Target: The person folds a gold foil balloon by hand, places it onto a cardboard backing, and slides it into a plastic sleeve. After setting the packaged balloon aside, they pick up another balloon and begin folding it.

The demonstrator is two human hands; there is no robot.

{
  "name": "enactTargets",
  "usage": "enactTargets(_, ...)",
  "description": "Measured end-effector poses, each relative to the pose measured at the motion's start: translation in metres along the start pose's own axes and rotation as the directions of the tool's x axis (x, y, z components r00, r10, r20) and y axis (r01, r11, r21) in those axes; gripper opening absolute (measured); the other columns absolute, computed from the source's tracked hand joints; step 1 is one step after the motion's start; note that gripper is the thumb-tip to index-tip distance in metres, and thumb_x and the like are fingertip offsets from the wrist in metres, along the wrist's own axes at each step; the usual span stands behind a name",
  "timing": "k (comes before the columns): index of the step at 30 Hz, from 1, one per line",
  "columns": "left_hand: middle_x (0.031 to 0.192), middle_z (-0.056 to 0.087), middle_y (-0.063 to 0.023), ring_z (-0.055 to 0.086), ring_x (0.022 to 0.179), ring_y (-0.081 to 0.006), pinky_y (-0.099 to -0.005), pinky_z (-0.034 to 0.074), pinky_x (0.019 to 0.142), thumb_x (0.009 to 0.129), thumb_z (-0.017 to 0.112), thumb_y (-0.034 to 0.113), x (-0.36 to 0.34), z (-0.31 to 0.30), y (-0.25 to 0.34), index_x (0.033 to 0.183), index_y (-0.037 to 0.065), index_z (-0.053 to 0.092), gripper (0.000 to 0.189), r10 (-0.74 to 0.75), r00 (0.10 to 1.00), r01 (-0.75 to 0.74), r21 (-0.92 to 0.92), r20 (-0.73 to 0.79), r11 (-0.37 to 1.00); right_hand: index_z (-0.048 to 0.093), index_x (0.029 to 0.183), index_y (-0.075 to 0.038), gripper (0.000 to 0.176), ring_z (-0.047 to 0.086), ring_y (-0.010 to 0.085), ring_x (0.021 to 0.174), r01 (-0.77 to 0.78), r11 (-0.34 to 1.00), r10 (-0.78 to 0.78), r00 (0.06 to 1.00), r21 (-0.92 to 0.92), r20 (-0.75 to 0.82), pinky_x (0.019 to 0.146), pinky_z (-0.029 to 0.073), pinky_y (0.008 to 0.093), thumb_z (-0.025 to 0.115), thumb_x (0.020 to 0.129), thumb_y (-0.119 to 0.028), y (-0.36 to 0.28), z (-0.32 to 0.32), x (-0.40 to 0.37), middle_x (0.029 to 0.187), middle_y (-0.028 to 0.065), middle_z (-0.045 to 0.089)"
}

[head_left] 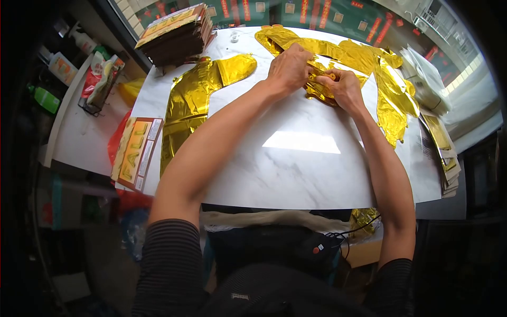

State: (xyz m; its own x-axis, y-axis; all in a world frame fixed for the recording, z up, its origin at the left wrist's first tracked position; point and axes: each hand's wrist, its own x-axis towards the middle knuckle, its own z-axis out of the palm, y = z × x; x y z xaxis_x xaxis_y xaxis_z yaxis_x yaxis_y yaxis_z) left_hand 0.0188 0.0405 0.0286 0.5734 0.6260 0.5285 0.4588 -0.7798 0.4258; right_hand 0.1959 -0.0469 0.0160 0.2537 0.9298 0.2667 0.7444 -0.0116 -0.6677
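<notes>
Both hands are at a crumpled gold foil balloon over the far middle of the white marbled table. My left hand grips its left side, fingers bent and partly hidden. On the right side, my right hand pinches the foil between thumb and fingers. Behind them a flat gold foil balloon spreads along the back, beside more gold foil down the right. To the left of my left arm lies an L-shaped gold foil balloon, partly covered by that arm.
A tall stack of printed cardboard packages stands at the back left. Nearer, a "FALL" package lies at the left edge. Clear plastic bags and stacked packages line the right side. Bottles sit on a side shelf.
</notes>
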Motion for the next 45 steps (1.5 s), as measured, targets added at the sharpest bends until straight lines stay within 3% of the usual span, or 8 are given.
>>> enactTargets(5,0.113,0.069,-0.019,0.069,0.104,-0.0378,-0.0469,0.056,0.087,0.088,0.074,0.014,0.014,0.001,0.002,0.099,0.008,0.078,0.013,-0.174,0.967,0.169,0.045,0.188,0.985,0.077,0.105,0.001,0.03,0.053,0.0088,0.067,-0.078,0.987,0.073,0.997,0.142,0.038,0.062,0.043,0.03,0.074,0.097,-0.027,0.0,-0.002,0.003,0.074,0.0004,0.065)
enactTargets(13,0.102,0.065,-0.0211,0.067,0.097,-0.0397,-0.0493,0.055,0.083,0.086,0.076,0.01,0.001,0.02,-0.015,0.099,0.002,0.067,0.017,0.134,0.978,-0.118,0.109,-0.159,0.987,0.074,0.091,-0.001,0.028,0.054,0.0102,0.071,-0.079,0.993,0.069,0.992,0.092,0.106,0.064,0.044,0.0302,0.076,0.095,-0.029,0.0,-0.007,0.017,0.076,0.0025,0.064)
enactTargets(25,0.111,0.07,-0.0225,0.066,0.108,-0.0384,-0.0477,0.054,0.093,0.09,0.075,0.033,0.037,0.005,-0.016,0.108,0.001,0.073,0.037,0.003,0.948,-0.092,0.267,0.319,0.959,0.073,0.108,-0.003,0.025,0.052,0.0056,0.072,-0.134,0.876,0.247,0.95,0.463,-0.192,0.062,0.041,0.0227,0.072,0.102,-0.028,0.042,-0.046,0.082,0.086,-0.0029,0.063)
enactTargets(31,0.119,0.07,-0.022,0.067,0.11,-0.0368,-0.0453,0.055,0.093,0.089,0.077,0.035,0.079,0.024,-0.028,0.103,0.0,0.077,0.038,0.132,0.97,-0.182,0.253,0.204,0.95,0.072,0.113,-0.001,0.028,0.051,0.003,0.072,-0.082,0.95,0.112,0.99,0.302,-0.085,0.063,0.042,0.0227,0.069,0.104,-0.027,0.038,-0.053,0.087,0.087,-0.0051,0.064)
enactTargets(34,0.135,0.062,-0.0245,0.062,0.122,-0.0414,-0.0489,0.052,0.1,0.092,0.07,0.054,0.083,0.035,-0.035,0.123,0.001,0.07,0.061,-0.048,0.941,-0.05,0.278,0.335,0.959,0.073,0.11,-0.004,0.029,0.048,0.0019,0.072,-0.102,0.922,0.091,0.995,0.375,0.047,0.064,0.039,0.0222,0.063,0.107,-0.031,0.031,-0.07,0.093,0.086,-0.0077,0.061)
enactTargets(38,0.141,0.058,-0.0265,0.054,0.132,-0.0469,-0.056,0.045,0.108,0.094,0.054,0.074,0.081,0.035,-0.04,0.142,0.008,0.059,0.082,-0.202,0.89,0.028,0.393,0.408,0.919,0.071,0.111,-0.003,0.031,0.047,0.0028,0.073,0.036,0.94,0.095,0.927,0.338,-0.362,0.063,0.038,0.0228,0.065,0.106,-0.033,0.075,-0.123,0.144,0.085,-0.0076,0.061)
enactTargets(41,0.138,0.061,-0.0265,0.056,0.131,-0.0447,-0.0531,0.044,0.107,0.094,0.053,0.075,0.085,0.029,-0.038,0.142,0.013,0.061,0.079,-0.268,0.869,0.079,0.418,0.417,0.905,0.071,0.108,-0.002,0.034,0.046,0.0067,0.06,0.075,0.9,0.275,0.666,0.429,-0.693,0.055,0.038,0.0255,0.061,0.107,-0.035,0.081,-0.174,0.167,0.075,-0.0032,0.061)
enactTargets(45,0.133,0.065,-0.0226,0.059,0.13,-0.0407,-0.0513,0.044,0.106,0.088,0.059,0.078,0.095,0.026,-0.039,0.14,0.018,0.063,0.08,-0.295,0.85,0.106,0.407,0.437,0.907,0.068,0.094,-0.002,0.041,0.042,0.0182,0.039,-0.01,0.883,0.367,0.639,0.469,-0.676,0.038,0.035,0.037,0.048,0.11,-0.034,0.09,-0.247,0.164,0.062,0.0043,0.057)
